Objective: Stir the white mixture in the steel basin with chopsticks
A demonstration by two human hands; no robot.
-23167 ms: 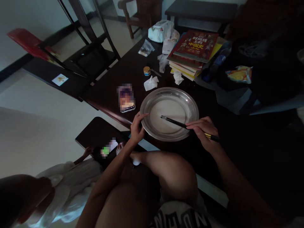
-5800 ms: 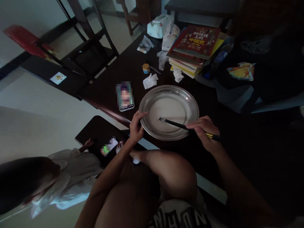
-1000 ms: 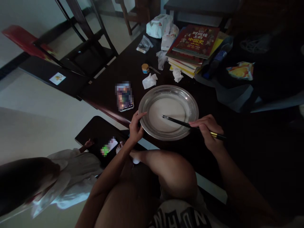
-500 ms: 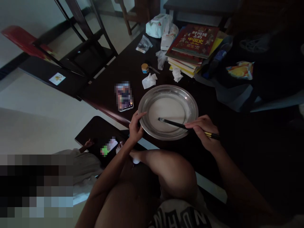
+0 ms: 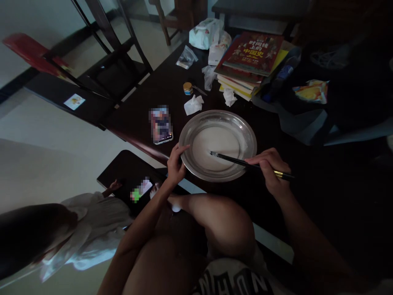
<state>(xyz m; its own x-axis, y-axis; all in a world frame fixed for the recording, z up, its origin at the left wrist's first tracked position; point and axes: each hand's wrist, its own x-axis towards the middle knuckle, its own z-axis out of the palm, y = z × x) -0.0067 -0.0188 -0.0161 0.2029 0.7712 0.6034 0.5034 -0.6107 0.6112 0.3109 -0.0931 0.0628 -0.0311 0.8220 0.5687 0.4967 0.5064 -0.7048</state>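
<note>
A wide round metal pan sits on the dark table, with a thin layer of white liquid in its bottom. My left hand grips the pan's near left rim. My right hand holds a pair of dark chopsticks with gold ends. Their tips rest in the white liquid near the pan's middle.
A phone lies left of the pan. Crumpled tissues, a small jar, plastic bags and a stack of books lie beyond it. A person in white sits low at my left by a dark stool. Chairs stand at the far left.
The chopstick tips have moved back and forth in the liquid, now shifted slightly right with my right hand. My left hand stays on the rim.
</note>
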